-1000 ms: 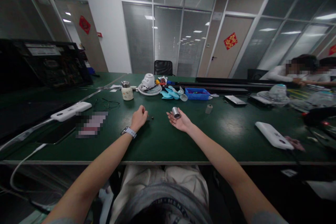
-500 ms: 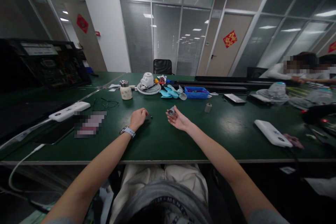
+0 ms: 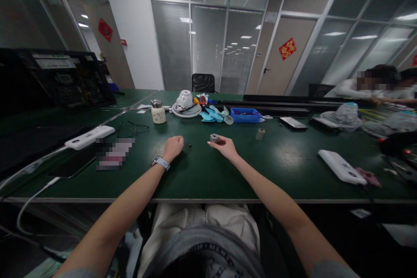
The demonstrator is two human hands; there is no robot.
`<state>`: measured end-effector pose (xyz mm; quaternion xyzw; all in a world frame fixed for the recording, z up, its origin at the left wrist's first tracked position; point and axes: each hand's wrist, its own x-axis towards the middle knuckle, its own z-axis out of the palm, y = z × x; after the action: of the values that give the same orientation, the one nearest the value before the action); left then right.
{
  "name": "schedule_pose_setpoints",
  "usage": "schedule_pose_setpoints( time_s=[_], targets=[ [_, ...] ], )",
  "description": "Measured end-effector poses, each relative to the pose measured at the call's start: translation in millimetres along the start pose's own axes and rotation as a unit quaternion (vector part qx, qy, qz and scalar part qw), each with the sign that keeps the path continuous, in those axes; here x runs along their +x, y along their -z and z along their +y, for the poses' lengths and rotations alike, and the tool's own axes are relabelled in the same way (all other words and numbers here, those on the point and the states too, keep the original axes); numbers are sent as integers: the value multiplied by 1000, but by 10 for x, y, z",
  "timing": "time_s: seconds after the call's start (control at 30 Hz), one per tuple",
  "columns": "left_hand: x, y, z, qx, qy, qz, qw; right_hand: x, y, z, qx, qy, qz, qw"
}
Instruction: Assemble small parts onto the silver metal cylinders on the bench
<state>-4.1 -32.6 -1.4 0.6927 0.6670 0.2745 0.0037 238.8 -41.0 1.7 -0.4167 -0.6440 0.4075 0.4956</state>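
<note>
My right hand (image 3: 225,146) grips a small silvery motor housing (image 3: 214,137) between thumb and fingers, its end face turned upward, at or just above the green table. To the left, my left hand (image 3: 174,146) is closed with its fingers curled under; whether anything is inside is hidden. A tiny dark part (image 3: 190,145) lies on the table just right of that hand, apart from it. Farther right, a second small metal cylinder (image 3: 260,134) stands upright on the tabletop.
Behind my hands are a white fan body on its grille (image 3: 185,106), light-blue fan blades (image 3: 213,115), a blue basket (image 3: 245,115) and a cream bottle (image 3: 158,114). White power banks (image 3: 341,167) lie on both sides. Another person (image 3: 350,87) sits at far right.
My right hand has turned over from palm up to a grip from the side, so the housing's open end no longer faces me. My left hand has curled tighter.
</note>
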Motion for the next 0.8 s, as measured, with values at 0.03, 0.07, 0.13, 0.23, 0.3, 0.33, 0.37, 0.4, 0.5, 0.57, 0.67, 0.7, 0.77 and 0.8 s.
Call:
schedule_pose_setpoints(
  time_s=[0.03, 0.07, 0.13, 0.23, 0.3, 0.33, 0.37, 0.4, 0.5, 0.57, 0.67, 0.7, 0.77, 0.8],
  targets=[
    [1, -1, 1, 5, -1, -1, 1000, -4, 9, 10, -40, 25, 4, 999],
    [1, 0, 4, 10, 0, -2, 1000, -8, 18, 16, -77, 42, 11, 996],
    [2, 4, 9, 19, 4, -6, 1000, -19, 27, 17, -126, 61, 25, 990],
    [3, 13, 19, 31, 11, -12, 999, -37, 21, -3, -132, 57, 15, 990],
    [2, 20, 26, 37, 13, -15, 999, -35, 19, -13, -123, 39, 1, 992],
    [1, 23, 29, 39, 14, -17, 999, -25, 28, -13, -123, 30, -4, 992],
    [0, 26, 32, 41, 14, -19, 999, -6, 48, -8, -125, 22, -4, 992],
    [-1, 28, 33, 43, 14, -21, 999, 22, 83, 4, -129, 18, 2, 991],
    [1, 24, 30, 48, 9, -23, 999, 145, 305, 80, -152, 19, 52, 987],
    [8, 15, 21, 51, 5, -23, 998, 235, 554, 160, -203, 12, 112, 973],
    [19, -1, 4, 52, 3, -26, 998, 322, 1004, 304, -324, -36, 184, 927],
    [21, -5, -1, 51, 2, -27, 998, 335, 1149, 354, -356, -57, 197, 912],
    [22, -7, -5, 50, 1, -27, 998, 343, 1396, 449, -398, -94, 216, 887],
    [20, -6, -4, 48, -1, -27, 998, 342, 1492, 494, -411, -107, 223, 878]
  ],
)
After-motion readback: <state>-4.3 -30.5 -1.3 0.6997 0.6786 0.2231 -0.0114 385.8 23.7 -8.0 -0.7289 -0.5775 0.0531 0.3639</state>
